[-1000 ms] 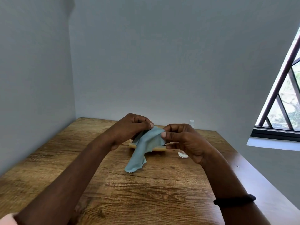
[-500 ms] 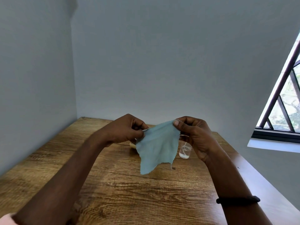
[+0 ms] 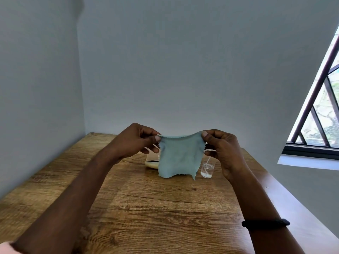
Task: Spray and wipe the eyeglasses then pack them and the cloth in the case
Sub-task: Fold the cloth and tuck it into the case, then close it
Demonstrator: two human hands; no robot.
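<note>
Left grip (image 3: 135, 142) and right grip (image 3: 222, 149) each pinch a top corner of the blue cloth (image 3: 180, 158). It is stretched flat and hangs above the worktop (image 3: 146, 208), near its far edge. Behind the cloth: cream case (image 3: 151, 163), partly hidden; clear spray bottle (image 3: 207, 168), upright. Worktop is wood-grain, set into a corner of pale grey walls (image 3: 183, 70). Barred window (image 3: 321, 116) beyond its right edge.

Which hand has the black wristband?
The right hand, pinching the upper right corner of the blue cloth: a black wristband circles its forearm. The left hand, pinching the other top corner, has a bare wrist.
</note>
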